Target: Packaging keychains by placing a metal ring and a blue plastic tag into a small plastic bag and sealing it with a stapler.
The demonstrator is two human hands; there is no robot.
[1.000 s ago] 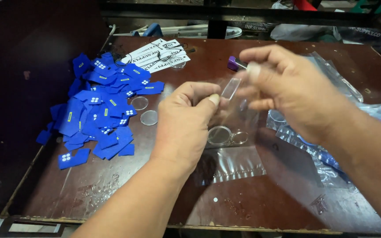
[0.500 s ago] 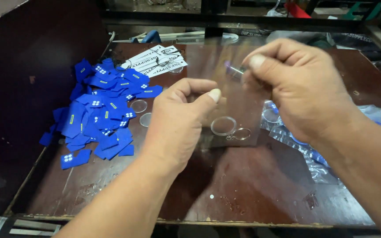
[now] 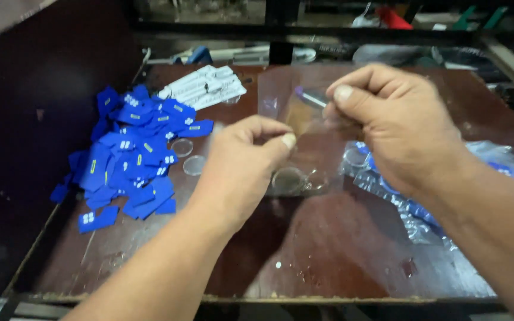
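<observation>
1. Your left hand [image 3: 242,163] pinches the near edge of a clear plastic bag [image 3: 304,128] above the brown table [image 3: 340,249].
2. Your right hand [image 3: 397,128] pinches the bag's top beside a small purple-tipped tube [image 3: 312,98].
3. Blue cards [image 3: 129,157] lie heaped to the left.

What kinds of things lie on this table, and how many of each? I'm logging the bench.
Heap of blue cards: 1, cards too many to count
Bundle of white cards: 1
Loose clear discs: 2
Clear bag in left hand and right hand: 1
Pile of filled bags: 1
Total: 6
</observation>
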